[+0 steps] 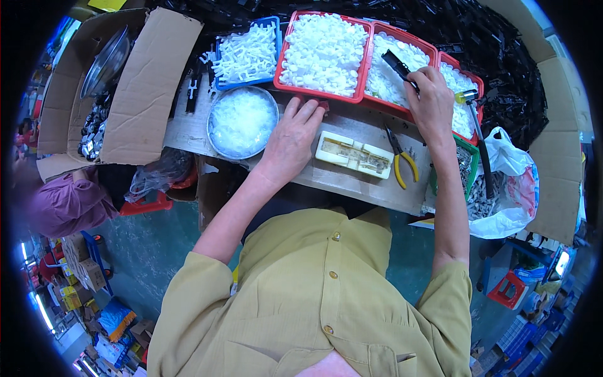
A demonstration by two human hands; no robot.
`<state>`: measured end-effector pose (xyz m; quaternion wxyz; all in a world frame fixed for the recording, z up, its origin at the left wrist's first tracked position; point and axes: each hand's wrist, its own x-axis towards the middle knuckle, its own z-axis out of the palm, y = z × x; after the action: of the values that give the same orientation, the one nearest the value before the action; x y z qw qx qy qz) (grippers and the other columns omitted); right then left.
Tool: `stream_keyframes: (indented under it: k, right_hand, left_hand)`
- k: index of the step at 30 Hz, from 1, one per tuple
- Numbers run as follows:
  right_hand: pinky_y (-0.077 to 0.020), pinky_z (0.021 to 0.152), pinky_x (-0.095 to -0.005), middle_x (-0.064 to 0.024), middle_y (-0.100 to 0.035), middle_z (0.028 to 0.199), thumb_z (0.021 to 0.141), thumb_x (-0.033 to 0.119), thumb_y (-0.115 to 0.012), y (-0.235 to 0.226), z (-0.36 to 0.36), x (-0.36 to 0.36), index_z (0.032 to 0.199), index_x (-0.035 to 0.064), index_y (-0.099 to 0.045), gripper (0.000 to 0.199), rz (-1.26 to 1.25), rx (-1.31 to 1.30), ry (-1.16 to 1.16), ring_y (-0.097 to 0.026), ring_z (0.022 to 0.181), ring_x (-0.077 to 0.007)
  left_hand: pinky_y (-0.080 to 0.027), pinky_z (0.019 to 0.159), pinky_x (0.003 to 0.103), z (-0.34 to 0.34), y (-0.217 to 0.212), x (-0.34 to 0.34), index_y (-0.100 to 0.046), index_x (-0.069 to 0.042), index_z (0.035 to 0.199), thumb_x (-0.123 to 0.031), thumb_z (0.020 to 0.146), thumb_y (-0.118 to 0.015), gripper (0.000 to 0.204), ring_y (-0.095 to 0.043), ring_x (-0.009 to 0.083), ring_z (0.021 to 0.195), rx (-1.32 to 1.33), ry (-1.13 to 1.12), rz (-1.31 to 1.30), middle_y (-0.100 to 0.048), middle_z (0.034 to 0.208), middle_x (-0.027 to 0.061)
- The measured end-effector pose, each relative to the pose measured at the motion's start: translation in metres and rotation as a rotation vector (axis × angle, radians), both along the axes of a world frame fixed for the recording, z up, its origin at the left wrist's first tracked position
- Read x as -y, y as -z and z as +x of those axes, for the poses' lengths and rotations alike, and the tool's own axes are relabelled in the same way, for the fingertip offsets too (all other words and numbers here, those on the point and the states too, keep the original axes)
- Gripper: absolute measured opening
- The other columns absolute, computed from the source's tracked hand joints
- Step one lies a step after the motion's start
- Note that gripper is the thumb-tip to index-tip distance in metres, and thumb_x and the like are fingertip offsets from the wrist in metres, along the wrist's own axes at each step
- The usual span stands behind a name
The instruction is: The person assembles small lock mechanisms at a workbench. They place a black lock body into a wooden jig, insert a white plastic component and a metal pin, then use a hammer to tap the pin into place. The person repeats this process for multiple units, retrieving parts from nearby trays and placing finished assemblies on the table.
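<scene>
Three red trays point(363, 63) hold white plastic parts point(323, 53).

You've got three red trays point(363, 94) of white parts, one blue tray point(274, 25), one round metal bowl point(213, 135), one cream block point(353, 154), one pair of yellow-handled pliers point(402, 160), one hammer point(477, 129), two hands.

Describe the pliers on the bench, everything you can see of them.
The pliers lie flat on the wooden bench, just right of a cream rectangular block and below the right hand. The jaws are dark metal, narrow and pointed, aimed up and to the left. The two handles have yellow sleeves, curve outward and lie slightly apart, ends toward the person. Neither hand touches them; whether they touch the block is unclear.
</scene>
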<state>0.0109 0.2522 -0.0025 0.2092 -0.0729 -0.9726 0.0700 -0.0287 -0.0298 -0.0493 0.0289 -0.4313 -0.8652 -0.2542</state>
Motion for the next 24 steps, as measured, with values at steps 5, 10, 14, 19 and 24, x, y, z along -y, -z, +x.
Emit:
stream_keyframes:
  k: [5,10,14,19,24]
  right_hand:
    - [-0.0479,0.076,-0.0409,-0.0087,-0.064,0.095,0.081,0.007,-0.073,-0.024,0.054,0.025,0.090,0.0030,-0.069,0.010,-0.298,-0.031,-0.203,-0.063,0.094,-0.0264]
    - [-0.0447,0.077,-0.0407,-0.0068,-0.061,0.098,0.079,0.009,-0.074,-0.002,0.089,0.058,0.089,0.0048,-0.069,0.012,-0.311,0.184,-0.401,-0.060,0.096,-0.0260]
    - [-0.0433,0.080,-0.0409,-0.0064,-0.059,0.099,0.082,0.011,-0.070,-0.001,0.085,0.078,0.088,0.0047,-0.068,0.009,-0.260,0.259,-0.407,-0.057,0.099,-0.0258]
    - [-0.0435,0.079,-0.0420,-0.0079,-0.058,0.098,0.084,0.012,-0.069,0.003,0.076,0.085,0.089,0.0039,-0.068,0.009,-0.158,0.341,-0.434,-0.057,0.099,-0.0263]
    - [-0.0452,0.079,-0.0418,-0.0101,-0.060,0.099,0.082,0.009,-0.073,-0.008,0.069,0.084,0.092,0.0012,-0.068,0.014,-0.312,0.327,-0.456,-0.059,0.095,-0.0289]
  left_hand:
    - [-0.042,0.107,0.047,0.008,0.002,-0.003,-0.054,0.004,0.131,0.015,0.076,-0.054,0.055,-0.045,0.0449,0.125,0.016,-0.060,0.035,-0.051,0.132,0.0206]
    - [-0.044,0.102,0.046,0.022,-0.003,0.000,-0.057,0.006,0.127,0.013,0.075,-0.055,0.052,-0.048,0.0420,0.119,0.041,-0.045,0.072,-0.051,0.130,0.0210]
    - [-0.045,0.100,0.046,0.031,-0.003,0.008,-0.056,0.006,0.128,0.015,0.075,-0.055,0.054,-0.050,0.0399,0.115,0.087,-0.043,0.135,-0.053,0.128,0.0208]
    - [-0.046,0.098,0.041,0.057,-0.005,0.032,-0.057,0.004,0.128,0.013,0.080,-0.056,0.049,-0.054,0.0344,0.113,0.299,-0.158,0.306,-0.054,0.133,0.0183]
    - [-0.045,0.095,0.030,0.089,-0.003,0.067,-0.056,-0.004,0.124,0.009,0.084,-0.060,0.042,-0.054,0.0144,0.110,1.123,-0.364,0.859,-0.045,0.149,0.0132]
